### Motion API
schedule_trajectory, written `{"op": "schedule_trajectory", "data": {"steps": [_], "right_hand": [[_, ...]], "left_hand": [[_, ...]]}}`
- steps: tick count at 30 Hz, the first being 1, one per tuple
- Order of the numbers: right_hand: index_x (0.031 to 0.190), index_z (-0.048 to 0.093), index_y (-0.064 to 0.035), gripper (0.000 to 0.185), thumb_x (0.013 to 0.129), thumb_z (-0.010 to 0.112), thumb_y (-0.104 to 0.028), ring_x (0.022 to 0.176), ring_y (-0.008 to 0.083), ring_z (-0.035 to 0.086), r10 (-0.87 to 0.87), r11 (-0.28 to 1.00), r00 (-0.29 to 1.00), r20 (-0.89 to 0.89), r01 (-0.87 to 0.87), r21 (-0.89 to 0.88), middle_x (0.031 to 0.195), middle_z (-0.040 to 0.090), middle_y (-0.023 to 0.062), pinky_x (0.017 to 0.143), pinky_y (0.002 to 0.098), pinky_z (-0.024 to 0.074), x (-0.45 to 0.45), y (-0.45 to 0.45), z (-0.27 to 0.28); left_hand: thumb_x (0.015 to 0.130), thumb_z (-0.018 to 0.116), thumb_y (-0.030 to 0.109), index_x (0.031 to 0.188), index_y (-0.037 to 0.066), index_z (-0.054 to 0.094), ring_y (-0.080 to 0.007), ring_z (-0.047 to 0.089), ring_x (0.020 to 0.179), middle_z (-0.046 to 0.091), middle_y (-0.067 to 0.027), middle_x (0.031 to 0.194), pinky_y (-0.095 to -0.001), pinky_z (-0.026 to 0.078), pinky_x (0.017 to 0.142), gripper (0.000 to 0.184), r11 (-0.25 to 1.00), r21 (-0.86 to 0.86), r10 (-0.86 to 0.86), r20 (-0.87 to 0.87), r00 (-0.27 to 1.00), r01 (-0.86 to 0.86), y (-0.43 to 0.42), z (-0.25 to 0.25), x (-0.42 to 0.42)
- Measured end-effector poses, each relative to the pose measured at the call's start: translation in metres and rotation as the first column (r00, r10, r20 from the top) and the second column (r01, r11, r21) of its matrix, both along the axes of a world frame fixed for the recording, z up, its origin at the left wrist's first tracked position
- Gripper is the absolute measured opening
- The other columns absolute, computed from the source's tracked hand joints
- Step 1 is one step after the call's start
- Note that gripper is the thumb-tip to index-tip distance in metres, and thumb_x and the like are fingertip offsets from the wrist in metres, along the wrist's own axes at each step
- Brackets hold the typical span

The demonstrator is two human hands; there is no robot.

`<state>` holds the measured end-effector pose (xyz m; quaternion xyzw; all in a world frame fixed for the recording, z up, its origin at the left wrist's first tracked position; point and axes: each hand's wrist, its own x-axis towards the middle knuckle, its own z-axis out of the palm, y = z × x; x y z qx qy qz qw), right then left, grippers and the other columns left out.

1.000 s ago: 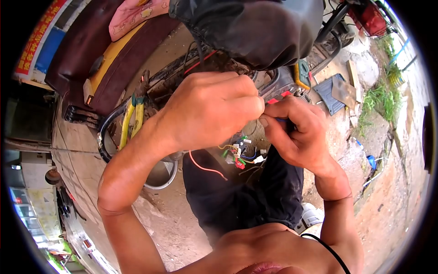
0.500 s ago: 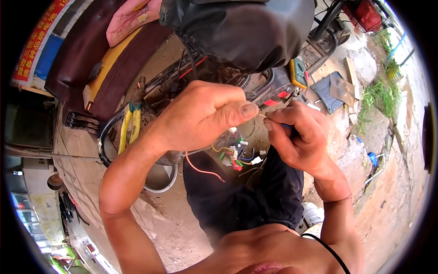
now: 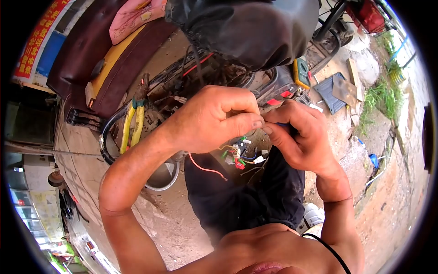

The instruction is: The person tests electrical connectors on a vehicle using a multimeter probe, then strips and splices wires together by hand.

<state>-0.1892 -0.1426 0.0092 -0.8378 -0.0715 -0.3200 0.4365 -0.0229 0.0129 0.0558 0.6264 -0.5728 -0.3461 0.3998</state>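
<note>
My left hand [image 3: 219,121] is closed in a pinch, thumb against the bent forefinger. Its fingertips meet those of my right hand [image 3: 299,137], which is pinched too, with a bit of something blue showing under its curled fingers. Whatever sits between the fingertips is too small to make out. Below my left wrist hangs a loose pink wire [image 3: 205,168]. Just under the hands, a bundle of wires with white, green and red plug connectors [image 3: 239,160] lies between my knees.
Yellow-handled cutters [image 3: 132,124] lean at the left by a black cable. A black-covered seat [image 3: 255,34] overhangs the vehicle frame ahead, with a yellow-cased multimeter [image 3: 301,74] to its right. A maroon sofa [image 3: 75,68] stands at far left, and a metal bowl [image 3: 171,180] below my left forearm.
My hands have come together: the fingertips were slightly apart with something thin between them, and now they touch. My left thumb has bent down into the pinch.
</note>
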Motion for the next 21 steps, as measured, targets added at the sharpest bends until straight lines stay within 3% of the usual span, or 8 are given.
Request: {"op": "schedule_trajectory", "data": {"steps": [7,16,19,21], "right_hand": [[0.094,0.068,-0.0007,0.008,0.089,0.072,-0.005,0.068,0.0276,0.066,0.062,0.996,0.99,-0.129,-0.053,0.077,0.078,0.066,0.0109,0.061,0.0352,0.0503,-0.003,-0.005,0.004],[0.092,0.067,-0.0005,0.015,0.097,0.067,-0.015,0.065,0.0302,0.065,0.039,0.996,0.994,-0.099,-0.031,0.084,0.076,0.065,0.0121,0.059,0.0373,0.0489,0.001,-0.006,-0.007],[0.091,0.067,-0.0008,0.023,0.102,0.061,-0.02,0.061,0.0215,0.062,0.132,0.96,0.95,-0.282,-0.052,0.275,0.073,0.064,0.0079,0.057,0.0346,0.047,-0.002,-0.005,-0.001],[0.089,0.066,-0.0013,0.026,0.104,0.059,-0.021,0.061,0.014,0.058,0.286,0.857,0.897,-0.338,-0.081,0.509,0.071,0.062,0.0039,0.056,0.0309,0.0448,-0.001,-0.006,-0.005]], "left_hand": [[0.085,0.073,0.002,0.087,0.001,0.068,-0.0179,0.061,0.072,0.062,-0.0051,0.077,-0.0316,0.048,0.065,0.006,0.983,-0.183,0.032,0.259,0.965,0.016,-0.001,-0.001,-0.001],[0.077,0.076,-0.004,0.086,0.001,0.069,-0.0239,0.063,0.072,0.064,-0.0076,0.079,-0.0346,0.051,0.064,0.013,0.943,-0.325,0.079,0.442,0.893,0.077,0.0,0.004,0.0],[0.075,0.076,-0.004,0.086,0.002,0.069,-0.0247,0.063,0.073,0.064,-0.0075,0.079,-0.0356,0.052,0.064,0.015,0.925,-0.368,0.104,0.478,0.872,0.092,0.0,0.002,0.0],[0.075,0.077,-0.004,0.087,0.002,0.069,-0.0249,0.063,0.073,0.064,-0.0075,0.079,-0.0357,0.052,0.065,0.015,0.915,-0.389,0.114,0.51,0.852,0.11,-0.001,0.003,0.0]]}}
